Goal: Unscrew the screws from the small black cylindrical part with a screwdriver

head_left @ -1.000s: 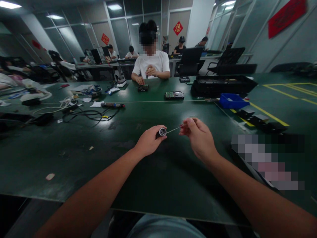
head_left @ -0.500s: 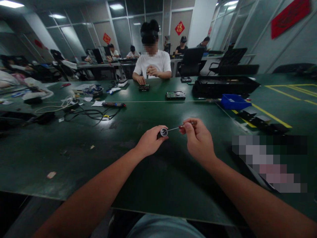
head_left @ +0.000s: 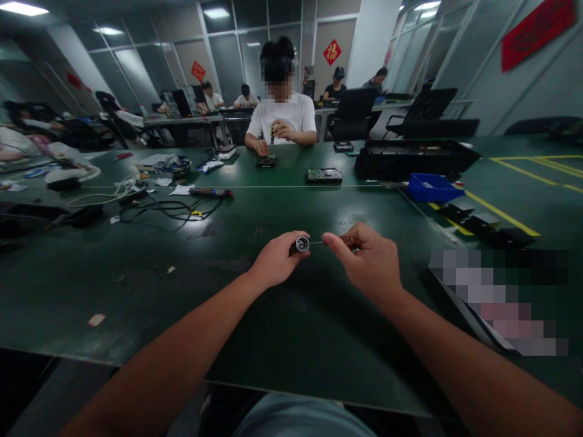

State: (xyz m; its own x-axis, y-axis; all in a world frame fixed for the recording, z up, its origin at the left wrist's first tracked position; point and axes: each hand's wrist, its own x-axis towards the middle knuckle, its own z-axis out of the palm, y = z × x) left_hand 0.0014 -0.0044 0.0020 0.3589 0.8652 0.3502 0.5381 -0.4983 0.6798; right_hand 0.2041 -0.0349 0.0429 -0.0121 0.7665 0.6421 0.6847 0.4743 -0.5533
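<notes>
My left hand (head_left: 274, 260) is wrapped round a dark cylinder (head_left: 302, 244) whose silver-rimmed open end faces me. Inside the rim some small parts show, too small to make out. A screwdriver (head_left: 348, 240) with a reddish-brown see-through handle is gripped in my right hand (head_left: 377, 260), thumb stretched along it. Its thin metal shaft points left and reaches the silver rim; whether the tip sits inside or just against the edge I cannot tell. Both hands are held above the green table (head_left: 282, 328).
Across the table a person in a white shirt (head_left: 298, 115) works on a small device (head_left: 266, 161). A hard drive (head_left: 323, 175) lies midway. To the right are a black tray (head_left: 414, 158), a blue bin (head_left: 435, 187) and a blurred-out flat object (head_left: 496, 303). Black cables (head_left: 168, 210) lie left.
The right hand has shifted its grip on the screwdriver, the thumb now further forward, and the shaft has swung from slanting to nearly level. The left hand still holds the cylinder.
</notes>
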